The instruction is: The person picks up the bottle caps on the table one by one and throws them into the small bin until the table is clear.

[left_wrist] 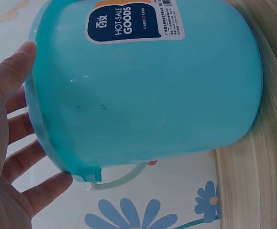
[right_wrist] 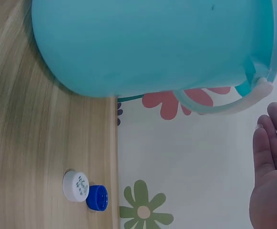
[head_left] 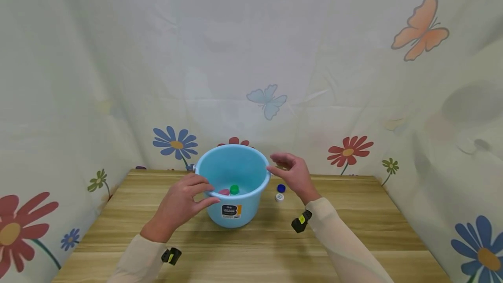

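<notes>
A light blue plastic bucket (head_left: 252, 204) stands upright on the table, a printed label (head_left: 232, 211) on its front. Inside, at the bottom, lie a green bottle cap (head_left: 234, 189) and a pink piece (head_left: 224, 191). My left hand (head_left: 181, 202) holds the bucket's near left rim, thumb outside and fingertips passing behind the edge. Beside the far right rim is my right hand (head_left: 294, 174), its fingers loosely bent around nothing; the right wrist view has it just off the white handle (right_wrist: 233, 105).
Right of the bucket, a blue bottle cap (head_left: 281, 188) and a white bottle cap (head_left: 279, 197) lie close together on the wooden table (head_left: 346, 230). A pale curtain (head_left: 220, 56) printed with flowers and butterflies hangs behind the table's back edge and along both sides.
</notes>
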Demonstrator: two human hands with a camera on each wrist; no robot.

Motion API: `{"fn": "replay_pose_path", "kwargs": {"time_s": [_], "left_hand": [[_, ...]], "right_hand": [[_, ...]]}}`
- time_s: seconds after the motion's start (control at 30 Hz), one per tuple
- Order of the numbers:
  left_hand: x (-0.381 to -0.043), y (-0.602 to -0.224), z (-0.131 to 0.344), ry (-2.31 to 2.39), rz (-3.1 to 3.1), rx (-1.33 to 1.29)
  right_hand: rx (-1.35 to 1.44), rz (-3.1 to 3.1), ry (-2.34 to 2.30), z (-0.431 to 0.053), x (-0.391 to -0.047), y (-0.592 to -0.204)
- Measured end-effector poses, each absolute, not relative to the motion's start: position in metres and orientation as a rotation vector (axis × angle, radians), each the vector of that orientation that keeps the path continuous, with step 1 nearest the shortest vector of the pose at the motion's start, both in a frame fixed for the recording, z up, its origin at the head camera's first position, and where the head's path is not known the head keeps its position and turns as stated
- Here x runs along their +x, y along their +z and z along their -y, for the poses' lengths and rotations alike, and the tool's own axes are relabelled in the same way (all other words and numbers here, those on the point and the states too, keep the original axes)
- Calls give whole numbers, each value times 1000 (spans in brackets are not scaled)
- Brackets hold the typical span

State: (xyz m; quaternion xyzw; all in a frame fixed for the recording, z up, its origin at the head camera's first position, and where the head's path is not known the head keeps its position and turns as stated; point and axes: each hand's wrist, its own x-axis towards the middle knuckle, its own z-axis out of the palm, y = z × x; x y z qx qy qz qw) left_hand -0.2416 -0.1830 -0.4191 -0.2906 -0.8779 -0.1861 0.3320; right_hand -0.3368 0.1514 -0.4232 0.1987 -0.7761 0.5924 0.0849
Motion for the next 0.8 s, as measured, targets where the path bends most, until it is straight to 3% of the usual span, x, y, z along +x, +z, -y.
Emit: {"fn": "replay_pose_path", "kwargs": {"time_s": [0.8], "left_hand": [[-242,-418,183,-489,2297,-760]], "right_hand": [[447,2326,1803,-171,-346,-457]]}}
